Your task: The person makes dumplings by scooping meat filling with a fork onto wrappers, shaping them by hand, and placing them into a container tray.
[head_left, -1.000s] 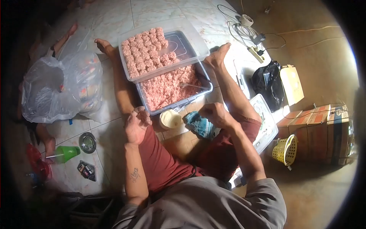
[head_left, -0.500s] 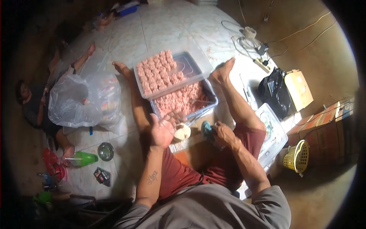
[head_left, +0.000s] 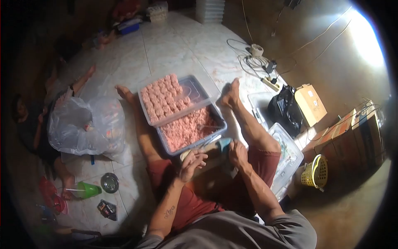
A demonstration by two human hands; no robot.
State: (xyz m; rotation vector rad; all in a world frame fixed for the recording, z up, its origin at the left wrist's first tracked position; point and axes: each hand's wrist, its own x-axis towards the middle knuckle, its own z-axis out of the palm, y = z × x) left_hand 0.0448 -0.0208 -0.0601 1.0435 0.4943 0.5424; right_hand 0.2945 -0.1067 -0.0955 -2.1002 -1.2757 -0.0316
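My left hand (head_left: 193, 165) is open, fingers loosely stretched toward the right, just in front of a pale, rounded object (head_left: 185, 155) that it partly hides. I cannot tell what that object is. My right hand (head_left: 238, 155) is closed, its fingers against a crumpled teal cloth-like thing (head_left: 224, 145). Just beyond both hands is a blue-grey tub (head_left: 195, 144) of loose pink crumbly mixture (head_left: 182, 130). Across its far side rests a clear plastic tray (head_left: 202, 108), slightly tilted, with rows of pink lumps (head_left: 161, 99) on its left part.
A large clear plastic bag (head_left: 68, 128) stands at left, near a seated person. A green cup (head_left: 89, 189) and a dark round dish (head_left: 110, 182) lie on the tiles. At right are a lidded clear box (head_left: 286, 145), a black bag (head_left: 286, 108), a yellow basket (head_left: 315, 173) and cables (head_left: 253, 62).
My left hand has turned from palm up and moved right and nearer me. My right hand is closed more tightly beside the teal thing. The camera view has shifted.
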